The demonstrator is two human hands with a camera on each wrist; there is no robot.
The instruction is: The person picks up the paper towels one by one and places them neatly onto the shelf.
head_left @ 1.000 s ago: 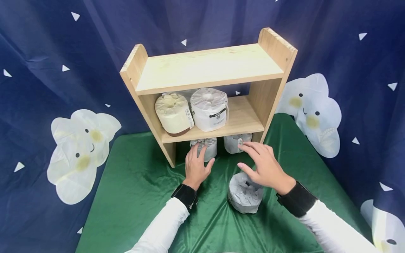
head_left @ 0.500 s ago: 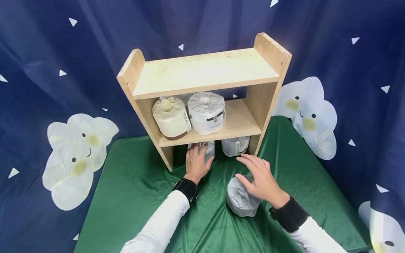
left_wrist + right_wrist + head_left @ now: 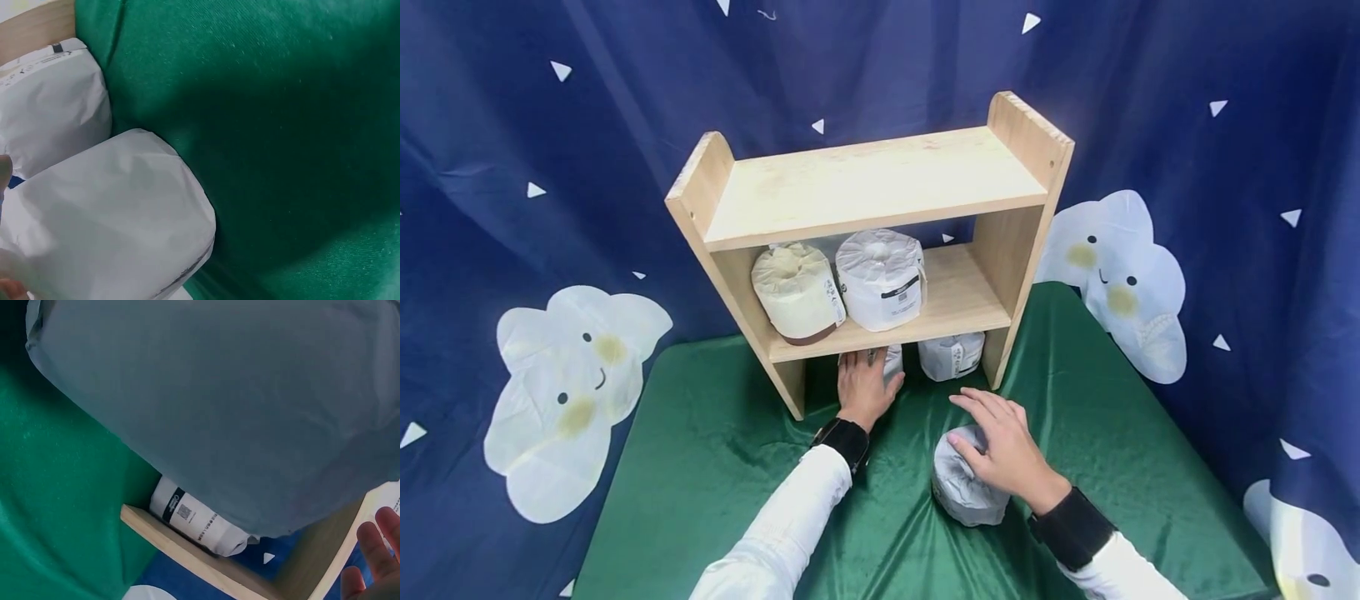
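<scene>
In the head view my left hand (image 3: 863, 390) reaches under the lower shelf, its fingers extended onto a white paper-wrapped toilet roll (image 3: 892, 360), mostly hidden behind them. That roll (image 3: 119, 219) fills much of the left wrist view, with only bits of fingers at the left edge. My right hand (image 3: 1000, 446) is beside and partly over a grey-looking wrapped toilet roll (image 3: 964, 492) on the green cloth, fingers loosely bent and spread. Its wrapper (image 3: 212, 406) takes up the top of the right wrist view. Another wrapped roll (image 3: 951, 357) stands under the shelf at right.
A wooden shelf unit (image 3: 880, 187) stands at the back of the green cloth (image 3: 715, 500). Its middle board carries a cream roll (image 3: 797, 292) at left and a white roll (image 3: 880, 287) beside it. A blue curtain (image 3: 625, 100) hangs behind.
My left hand has moved farther under the shelf, and its roll is more hidden there. My right hand has drawn back from the right-hand roll toward the front one. The head view has shifted slightly.
</scene>
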